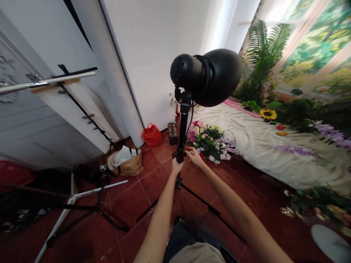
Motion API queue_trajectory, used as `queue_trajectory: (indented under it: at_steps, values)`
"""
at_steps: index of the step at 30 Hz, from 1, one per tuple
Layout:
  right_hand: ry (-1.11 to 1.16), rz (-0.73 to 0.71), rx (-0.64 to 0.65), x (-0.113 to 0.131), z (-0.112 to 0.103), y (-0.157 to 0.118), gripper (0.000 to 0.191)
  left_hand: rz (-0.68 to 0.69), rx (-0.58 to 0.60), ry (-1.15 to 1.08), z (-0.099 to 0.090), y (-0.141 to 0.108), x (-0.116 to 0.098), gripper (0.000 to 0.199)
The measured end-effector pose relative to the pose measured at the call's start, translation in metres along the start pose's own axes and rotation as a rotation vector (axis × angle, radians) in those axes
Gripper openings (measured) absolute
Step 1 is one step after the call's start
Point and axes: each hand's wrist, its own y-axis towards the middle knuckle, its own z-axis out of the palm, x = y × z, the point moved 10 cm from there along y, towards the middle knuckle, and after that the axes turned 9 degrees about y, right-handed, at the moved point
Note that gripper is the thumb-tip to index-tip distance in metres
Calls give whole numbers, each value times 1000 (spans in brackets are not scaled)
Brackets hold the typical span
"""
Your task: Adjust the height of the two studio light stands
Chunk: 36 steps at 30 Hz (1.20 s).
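Observation:
In front of me a black studio lamp (192,75) with a wide dark reflector tops an upright light stand (183,128). A dark cable is wound round the lamp and hangs beside the pole. My left hand (177,166) is wrapped around the pole just below its clamp collar (179,155). On the right side of that collar, my right hand (194,156) has its fingers closed at a small dark knob, which they partly hide. The stand's legs (201,200) spread over the floor below my arms.
Flower bunches (210,140) lie beside a cream draped blanket (260,149) at right. A red bag (153,136), a small chest (172,133) and a tan tote (128,164) stand along the wall. At left, another stand (100,197) spreads its legs over the tiles.

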Motion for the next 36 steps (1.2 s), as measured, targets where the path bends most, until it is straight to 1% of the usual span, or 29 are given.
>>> queue_trajectory:
  at_steps: [2, 4, 6, 10, 14, 19, 24, 28, 30, 32, 34, 36]
  values:
    - [54, 54, -45, -9, -3, 0, 55, -2, -3, 28, 0, 0, 1, 22]
    - [56, 81, -95, -14, -5, 1, 57, -5, -6, 33, 1, -1, 1, 20]
    - [14, 88, -147, -16, -9, 4, 52, -11, -7, 22, 2, 0, 2, 20]
    - [-92, 135, -219, -21, -12, 14, 35, -20, -20, 22, 3, 1, 6, 19]
    - [-133, 160, -229, -23, -11, 20, 21, 1, -23, 39, 1, 2, 7, 22]
    - [-190, 173, -261, -22, -9, 21, 15, -23, -36, 38, 1, 3, 7, 20]
    - [-246, 189, -291, -17, -15, 18, 21, -26, -47, 29, 3, 4, 9, 22]
    - [-163, 234, -247, -24, -10, 11, 31, -33, -33, 36, 6, 4, 13, 23]
    - [-138, 230, -233, -26, -6, 10, 30, -47, -37, 19, 6, 4, 14, 22]
    - [-166, 213, -249, -27, -5, 12, 26, -55, -44, 13, 6, 5, 15, 20]
    - [-224, 211, -269, -28, -8, 17, 23, -53, -45, 22, 7, 5, 14, 16]
    - [-312, 248, -295, -30, -14, 23, 19, -44, -44, 30, 8, 5, 14, 14]
